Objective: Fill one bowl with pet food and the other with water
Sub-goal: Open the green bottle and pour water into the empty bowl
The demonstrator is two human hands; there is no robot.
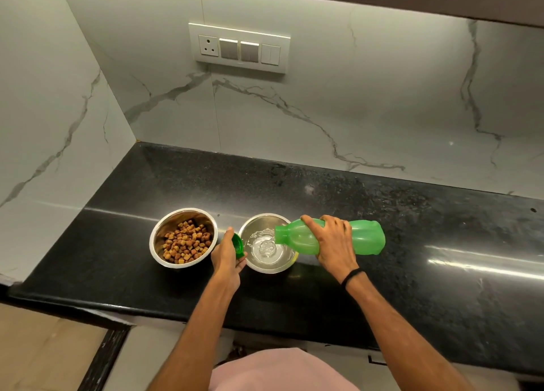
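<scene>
Right hand [334, 243] grips green bottle [360, 237], tipped sideways, mouth over right steel bowl [266, 243]; water [265, 248] pooling inside. Left hand [228, 253] pinches green cap [238, 245] between the bowls. Left steel bowl [184, 237] holds brown pet food [187, 242]. Both bowls on black worktop [412, 273].

The black stone counter [412, 228] before me carries two steel bowls: the kibble bowl [176, 218] stands just left of the water bowl [260, 222], not touching.
</scene>
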